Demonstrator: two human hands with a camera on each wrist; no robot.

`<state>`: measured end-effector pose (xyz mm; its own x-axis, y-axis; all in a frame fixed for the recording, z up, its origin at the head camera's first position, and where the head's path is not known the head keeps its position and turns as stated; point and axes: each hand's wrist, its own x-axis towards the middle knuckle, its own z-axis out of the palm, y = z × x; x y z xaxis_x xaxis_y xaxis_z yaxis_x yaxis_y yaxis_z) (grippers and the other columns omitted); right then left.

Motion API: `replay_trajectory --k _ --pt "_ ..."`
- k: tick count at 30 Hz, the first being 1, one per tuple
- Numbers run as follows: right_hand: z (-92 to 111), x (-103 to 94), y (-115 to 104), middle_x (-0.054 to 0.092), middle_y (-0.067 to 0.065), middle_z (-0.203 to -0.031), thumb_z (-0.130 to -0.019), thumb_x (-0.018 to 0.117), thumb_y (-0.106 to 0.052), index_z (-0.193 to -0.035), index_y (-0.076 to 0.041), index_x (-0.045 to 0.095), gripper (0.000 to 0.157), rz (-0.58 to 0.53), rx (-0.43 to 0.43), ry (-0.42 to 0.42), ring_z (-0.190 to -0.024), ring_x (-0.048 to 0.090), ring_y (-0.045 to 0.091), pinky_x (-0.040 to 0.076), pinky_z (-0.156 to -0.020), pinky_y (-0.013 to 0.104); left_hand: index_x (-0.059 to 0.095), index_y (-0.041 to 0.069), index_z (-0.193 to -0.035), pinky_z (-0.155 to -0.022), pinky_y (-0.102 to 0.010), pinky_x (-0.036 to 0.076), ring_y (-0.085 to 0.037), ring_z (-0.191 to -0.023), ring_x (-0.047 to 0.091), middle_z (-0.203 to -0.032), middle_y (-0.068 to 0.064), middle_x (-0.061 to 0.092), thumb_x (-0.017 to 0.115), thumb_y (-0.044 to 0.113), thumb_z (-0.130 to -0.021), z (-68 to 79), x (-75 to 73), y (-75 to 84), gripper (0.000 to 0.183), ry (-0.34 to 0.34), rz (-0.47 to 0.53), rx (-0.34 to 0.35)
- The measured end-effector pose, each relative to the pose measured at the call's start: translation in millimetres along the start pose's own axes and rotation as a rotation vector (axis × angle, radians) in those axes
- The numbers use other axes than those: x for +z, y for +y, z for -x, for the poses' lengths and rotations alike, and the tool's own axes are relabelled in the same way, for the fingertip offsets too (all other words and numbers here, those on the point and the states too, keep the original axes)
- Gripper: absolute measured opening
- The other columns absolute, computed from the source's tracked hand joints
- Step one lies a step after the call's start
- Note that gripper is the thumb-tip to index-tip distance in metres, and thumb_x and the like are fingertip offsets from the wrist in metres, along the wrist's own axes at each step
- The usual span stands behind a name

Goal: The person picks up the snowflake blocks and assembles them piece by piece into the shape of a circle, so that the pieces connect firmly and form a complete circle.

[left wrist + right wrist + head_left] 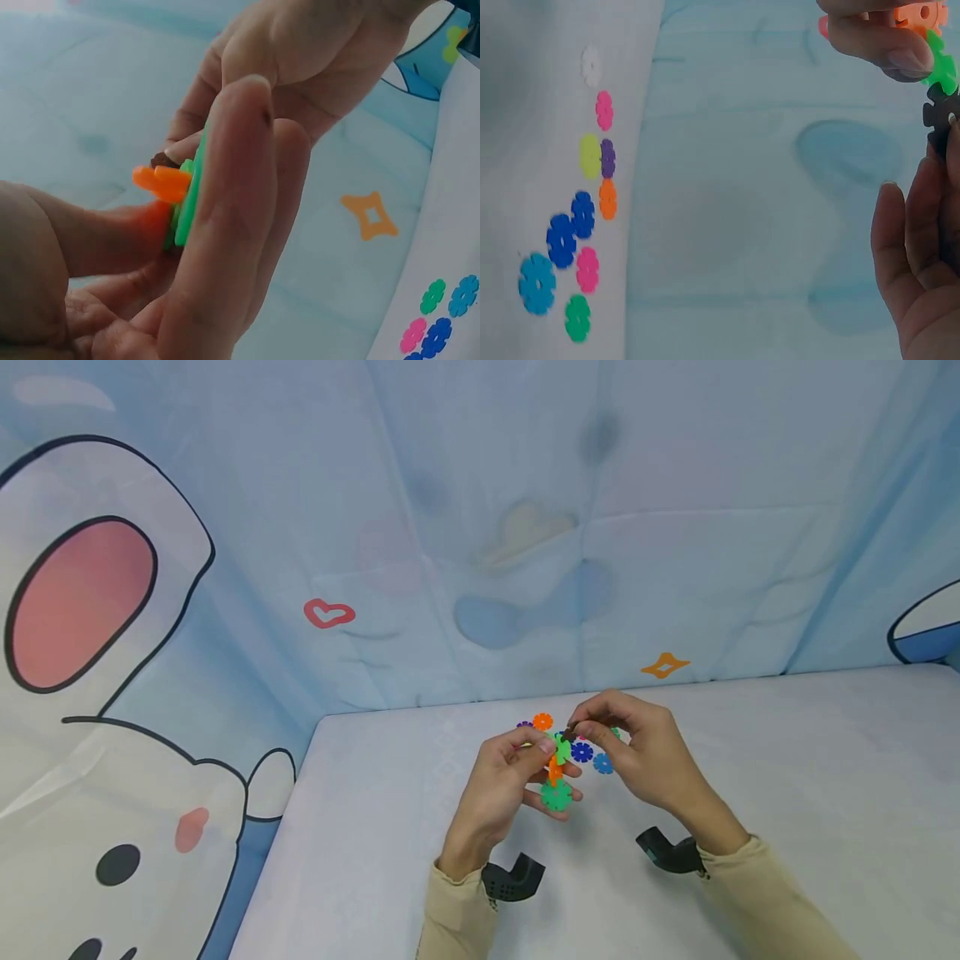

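My left hand (495, 785) holds a small joined piece of notched plastic snowflake discs. In the head view it has a light green disc (562, 750), an orange disc (554, 769) and a teal-green disc (557, 796) at the bottom. The left thumb pinches the light green one. Between thumb and fingers, my right hand (651, 750) grips a dark brown disc (937, 114). In the right wrist view the brown disc's edge meets the light green disc (943, 67). Left-hand fingers hide most of the joined piece in the left wrist view.
Several loose snowflake discs lie on the white table (375, 827) behind the hands, among them an orange disc (543, 721), a dark blue disc (582, 752) and a light blue disc (537, 283). A printed blue cloth (480, 527) hangs along the table's back edge.
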<state>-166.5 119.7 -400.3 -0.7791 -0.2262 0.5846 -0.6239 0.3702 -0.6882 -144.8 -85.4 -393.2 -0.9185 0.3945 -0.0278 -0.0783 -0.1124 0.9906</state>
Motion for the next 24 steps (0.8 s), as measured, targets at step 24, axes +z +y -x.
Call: replay_trajectory --k 24 --pt "1.9 18.0 14.4 0.073 -0.002 -0.095 -0.077 0.084 0.016 -0.092 -0.01 0.08 0.031 0.056 -0.152 0.039 -0.085 0.072 0.014 0.054 -0.082 0.008 0.063 0.001 -0.113 -0.065 -0.032 0.067 -0.034 -0.077 0.081 -0.095 -0.026 0.079 0.05 0.02 -0.112 -7.1 7.3 -9.0 0.022 0.12 0.026 -0.146"
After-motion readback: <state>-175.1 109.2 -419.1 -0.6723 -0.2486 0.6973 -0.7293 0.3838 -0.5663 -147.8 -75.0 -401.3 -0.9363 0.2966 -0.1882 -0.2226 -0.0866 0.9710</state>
